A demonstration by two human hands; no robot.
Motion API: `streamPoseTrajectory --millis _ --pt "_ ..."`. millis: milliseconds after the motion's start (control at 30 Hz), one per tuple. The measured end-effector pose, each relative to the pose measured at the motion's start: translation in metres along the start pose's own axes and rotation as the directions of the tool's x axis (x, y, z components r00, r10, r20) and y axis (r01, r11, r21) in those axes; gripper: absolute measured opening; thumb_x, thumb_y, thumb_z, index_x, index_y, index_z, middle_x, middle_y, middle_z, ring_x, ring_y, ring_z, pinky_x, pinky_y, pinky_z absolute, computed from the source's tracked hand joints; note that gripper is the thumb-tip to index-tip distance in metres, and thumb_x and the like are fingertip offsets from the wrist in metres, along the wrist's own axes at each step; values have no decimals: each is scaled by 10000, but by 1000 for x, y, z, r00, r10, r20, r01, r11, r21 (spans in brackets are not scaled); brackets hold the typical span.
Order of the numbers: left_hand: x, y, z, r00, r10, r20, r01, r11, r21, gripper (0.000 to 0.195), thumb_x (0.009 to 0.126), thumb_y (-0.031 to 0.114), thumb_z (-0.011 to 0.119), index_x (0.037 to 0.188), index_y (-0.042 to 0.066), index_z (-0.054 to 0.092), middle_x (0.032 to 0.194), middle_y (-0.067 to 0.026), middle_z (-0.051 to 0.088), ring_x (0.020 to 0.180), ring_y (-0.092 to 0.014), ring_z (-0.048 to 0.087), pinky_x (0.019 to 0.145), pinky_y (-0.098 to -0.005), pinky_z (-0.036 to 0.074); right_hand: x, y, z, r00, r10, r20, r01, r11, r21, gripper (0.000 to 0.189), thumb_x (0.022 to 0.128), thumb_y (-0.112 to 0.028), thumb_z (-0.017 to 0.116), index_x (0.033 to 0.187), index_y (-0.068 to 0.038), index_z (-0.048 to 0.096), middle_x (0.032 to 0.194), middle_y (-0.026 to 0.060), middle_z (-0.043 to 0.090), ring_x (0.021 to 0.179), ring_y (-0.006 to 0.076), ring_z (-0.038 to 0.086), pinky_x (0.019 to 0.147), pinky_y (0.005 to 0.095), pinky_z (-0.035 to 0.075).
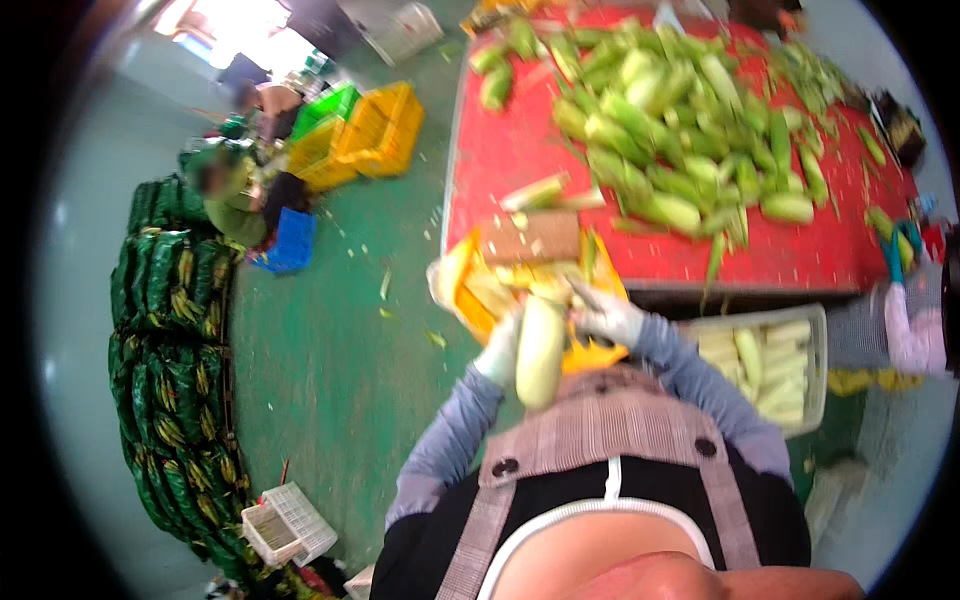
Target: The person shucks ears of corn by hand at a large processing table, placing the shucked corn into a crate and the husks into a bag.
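A thick, pale green ear, apparently corn in its inner husk point(540, 356), hangs before my apron. My gloved left hand point(502, 352) grips it along its left side. My gloved right hand point(611, 319) is just right of the ear's upper part, closed on a grey blade-like tool point(586, 294), blurred by motion. Beneath both hands is a yellow plastic-lined container point(466, 300) with pale husk pieces in it. A brown block point(529, 238) lies across its far side, at the corner of the red table point(510, 154).
Green ears point(660, 135) are heaped on the table. At my right, a white crate point(819, 375) holds pale ears, near a co-worker's gloved hand point(896, 251). Green bags point(169, 397) are stacked left. Yellow crates point(382, 131), a blue crate point(292, 240) and seated people are farther off.
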State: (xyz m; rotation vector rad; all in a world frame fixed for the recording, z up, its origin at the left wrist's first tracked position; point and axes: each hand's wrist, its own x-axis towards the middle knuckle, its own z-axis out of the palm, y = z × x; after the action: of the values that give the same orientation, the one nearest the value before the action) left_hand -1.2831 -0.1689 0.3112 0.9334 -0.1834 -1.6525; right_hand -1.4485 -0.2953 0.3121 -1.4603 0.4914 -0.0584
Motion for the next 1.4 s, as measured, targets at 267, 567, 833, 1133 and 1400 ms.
streamPoseTrajectory --millis 267,567,833,1133,1400 --pt "-8 -15 -15 975 -159 155 169 984 -52 558 910 508 347 1220 61 469 1046 -158 594 871 -292 607 751 -421 506 -10 3 -1 978 79 194 -135 946 295 485 928 -280 453 1386 -186 323 677 11 521 430 55 388 400 187 340" --pt "-2 -26 -13 984 -179 21 177 981 85 714 781 596 536 1197 21 459 981 -139 591 825 -272 587 745 -394 500 -1 24 7 896 -429 -116 176 582 -794 384 888 -305 468 1269 -266 485 884 152 625 777 303 619 727 399 481" --pt "-10 1 37 977 -138 160 33 849 528 657 702 449 647 1146 2 461 906 -105 579 780 -208 582 703 -330 495 3 82 -84 677 -253 -691 -246 807 -537 395 884 -297 464 1278 -303 448 717 204 591 596 348 586 541 433 470" --pt "56 -14 59 875 -289 389 328 944 -36 639 802 486 528 1209 2 432 981 -139 574 755 -218 566 676 -319 504 -47 55 -51 886 -10 -464 310 756 576 389 896 -310 507 1228 -108 490 676 32 537 432 80 442 375 217 359" --pt "58 -28 27 844 -314 435 470 825 -314 646 788 462 576 1209 4 403 953 -147 517 747 -217 528 604 -319 511 -51 24 -46 996 -24 -84 69 802 594 452 910 -362 467 1288 -116 427 631 18 505 389 65 393 334 205 300"
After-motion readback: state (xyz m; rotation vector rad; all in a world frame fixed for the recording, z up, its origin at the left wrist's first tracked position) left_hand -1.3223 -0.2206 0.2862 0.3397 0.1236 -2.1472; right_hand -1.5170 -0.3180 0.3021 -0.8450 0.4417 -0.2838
